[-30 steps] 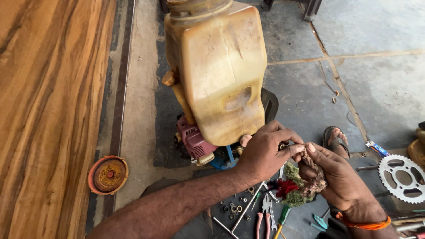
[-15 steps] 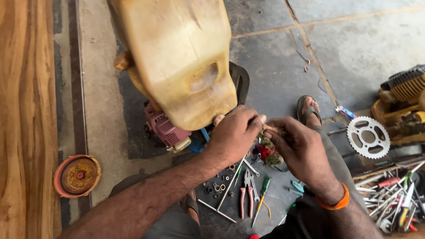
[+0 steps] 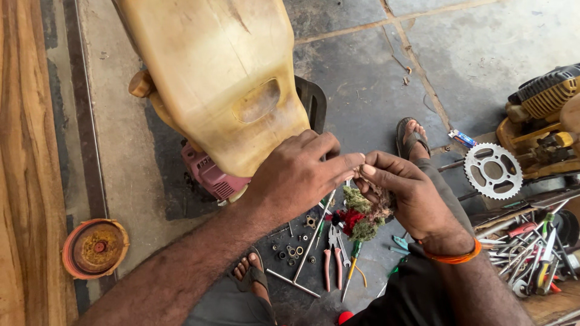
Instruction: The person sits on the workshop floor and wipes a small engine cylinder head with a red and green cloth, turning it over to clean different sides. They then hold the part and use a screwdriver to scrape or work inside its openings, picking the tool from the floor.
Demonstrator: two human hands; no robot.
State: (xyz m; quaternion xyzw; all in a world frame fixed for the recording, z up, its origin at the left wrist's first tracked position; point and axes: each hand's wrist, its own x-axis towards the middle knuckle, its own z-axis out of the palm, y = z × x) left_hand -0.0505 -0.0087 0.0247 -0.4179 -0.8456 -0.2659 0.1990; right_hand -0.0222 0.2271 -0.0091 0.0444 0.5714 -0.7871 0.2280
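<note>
A small part, hidden between the fingertips and too small to make out, sits where the two hands meet, just beside the lower edge of the yellowed plastic tank (image 3: 217,78). The left hand (image 3: 299,175) lies palm down with its fingers (image 3: 338,164) stretched narrow toward that spot, the tips touching those of the right hand (image 3: 405,196). The right hand's fingers curl shut around a greasy rag (image 3: 362,217) of green and red cloth, which hangs out below the knuckles. An orange band (image 3: 450,256) circles the right wrist.

Behind the left fingers, under the tank, a pink engine housing (image 3: 211,175) shows. Below both hands, on the dark floor, lie red-handled pliers (image 3: 333,256), a green-handled screwdriver (image 3: 351,265), a long T-shaped wrench (image 3: 305,259) and scattered nuts and washers (image 3: 293,249). Beyond the right fingers a sandalled foot (image 3: 412,137) rests on the stone; another foot (image 3: 254,279) is under the left forearm. Well to the right of the right hand lie a chain sprocket (image 3: 493,171), a yellow engine (image 3: 544,121) and a heap of tools (image 3: 531,253). Far left of the left arm a rusty round cap (image 3: 95,247) sits beside a wooden panel (image 3: 24,169).
</note>
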